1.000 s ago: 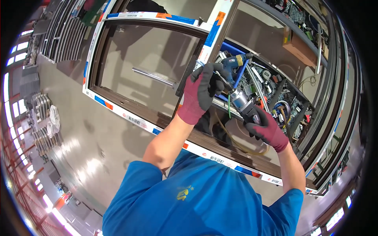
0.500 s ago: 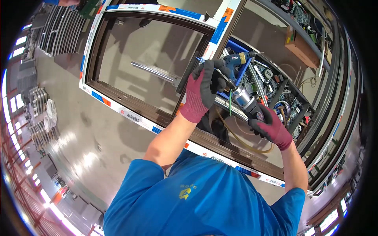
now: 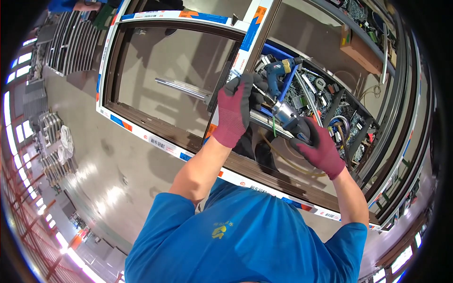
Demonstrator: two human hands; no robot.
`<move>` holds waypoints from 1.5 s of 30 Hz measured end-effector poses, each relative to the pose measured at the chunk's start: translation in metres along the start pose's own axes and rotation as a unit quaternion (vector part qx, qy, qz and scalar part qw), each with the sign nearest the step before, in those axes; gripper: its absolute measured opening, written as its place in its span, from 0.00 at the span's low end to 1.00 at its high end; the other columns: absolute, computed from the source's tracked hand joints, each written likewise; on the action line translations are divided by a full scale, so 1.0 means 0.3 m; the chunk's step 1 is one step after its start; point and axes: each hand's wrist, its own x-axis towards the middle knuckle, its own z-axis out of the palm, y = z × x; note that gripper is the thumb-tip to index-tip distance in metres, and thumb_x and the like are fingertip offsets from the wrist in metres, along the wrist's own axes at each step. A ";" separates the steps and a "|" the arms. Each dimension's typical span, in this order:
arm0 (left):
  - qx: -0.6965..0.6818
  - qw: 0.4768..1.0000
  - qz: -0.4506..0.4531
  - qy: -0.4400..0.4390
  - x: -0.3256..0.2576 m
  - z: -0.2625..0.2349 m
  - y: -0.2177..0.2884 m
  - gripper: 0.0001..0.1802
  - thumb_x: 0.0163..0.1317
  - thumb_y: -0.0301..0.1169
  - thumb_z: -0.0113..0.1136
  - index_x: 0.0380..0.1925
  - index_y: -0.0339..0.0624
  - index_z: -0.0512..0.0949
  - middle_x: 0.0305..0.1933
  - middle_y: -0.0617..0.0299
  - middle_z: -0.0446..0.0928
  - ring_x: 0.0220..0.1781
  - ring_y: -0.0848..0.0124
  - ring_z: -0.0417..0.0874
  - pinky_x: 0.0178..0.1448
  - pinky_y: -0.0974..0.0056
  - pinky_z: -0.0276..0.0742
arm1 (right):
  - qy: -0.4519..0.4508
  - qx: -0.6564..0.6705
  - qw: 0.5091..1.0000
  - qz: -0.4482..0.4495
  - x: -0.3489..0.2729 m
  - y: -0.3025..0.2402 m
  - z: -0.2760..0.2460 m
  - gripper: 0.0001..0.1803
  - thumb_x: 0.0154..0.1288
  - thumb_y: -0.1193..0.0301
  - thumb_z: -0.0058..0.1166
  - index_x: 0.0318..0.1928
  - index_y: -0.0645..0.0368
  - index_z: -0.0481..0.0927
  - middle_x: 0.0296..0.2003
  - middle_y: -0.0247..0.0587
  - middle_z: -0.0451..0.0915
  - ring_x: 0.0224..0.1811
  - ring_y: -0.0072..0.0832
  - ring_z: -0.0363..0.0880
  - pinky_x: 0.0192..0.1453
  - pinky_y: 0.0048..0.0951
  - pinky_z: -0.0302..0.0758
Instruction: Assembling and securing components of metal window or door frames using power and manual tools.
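Note:
My right hand (image 3: pixel 322 150), in a maroon and dark grey glove, is wrapped round the black rear of a silver air drill (image 3: pixel 283 113). The drill's slim bit points up and left toward my left hand (image 3: pixel 233 111). That hand wears the same kind of glove and is closed beside the crossbar (image 3: pixel 245 52) of a brown window frame. A thin pale tip sticks out past its fingers, but what they grip is hidden. The wrapped outer rail (image 3: pixel 163 141) of the frame runs in front of my body.
A blue cordless drill (image 3: pixel 274 75) lies at a blue bin (image 3: pixel 286 90). Beside it stands a divided tray (image 3: pixel 336 107) of screws and fittings. A cardboard box (image 3: pixel 361 54) sits at the far right. At the top left shows another person's arm (image 3: pixel 87 5).
Both hands and the air drill have shifted slightly left. The view has moved a little, and more of the other person's arm shows at the top left.

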 end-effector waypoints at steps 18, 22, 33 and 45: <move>0.348 0.919 0.165 0.082 0.050 -0.041 0.102 0.30 0.74 0.22 0.53 0.76 0.35 0.65 0.37 0.53 0.87 0.31 0.75 0.83 0.37 0.68 0.79 | 0.021 0.097 0.995 0.018 0.202 0.066 -0.357 0.47 0.66 0.53 0.70 0.76 0.67 0.66 0.66 0.50 0.78 0.71 0.33 0.73 0.76 0.36 0.68; 0.523 0.819 0.209 0.110 0.144 -0.160 0.107 0.23 0.77 0.24 0.52 0.70 0.41 0.77 0.42 0.56 0.87 0.40 0.75 0.85 0.46 0.70 0.80 | 0.055 0.060 0.996 -0.023 0.280 0.062 -0.448 0.36 0.65 0.63 0.72 0.67 0.68 0.74 0.52 0.47 0.85 0.55 0.25 0.80 0.63 0.33 0.77; 0.119 0.976 -0.178 0.047 0.565 -0.111 0.091 0.23 0.72 0.48 0.69 0.54 0.40 0.85 0.44 0.59 0.89 0.40 0.67 0.90 0.47 0.62 0.88 | -0.061 -0.028 0.996 0.052 0.381 0.120 -0.541 0.41 0.65 0.64 0.73 0.73 0.66 0.71 0.62 0.56 0.80 0.66 0.39 0.80 0.72 0.39 0.73; 0.077 0.985 -0.140 0.068 0.587 -0.080 0.060 0.21 0.70 0.47 0.72 0.50 0.41 0.86 0.39 0.60 0.89 0.37 0.69 0.89 0.42 0.64 0.88 | -0.055 -0.079 0.995 -0.008 0.428 0.225 -0.462 0.39 0.59 0.65 0.72 0.69 0.67 0.74 0.54 0.58 0.85 0.58 0.45 0.86 0.66 0.39 0.78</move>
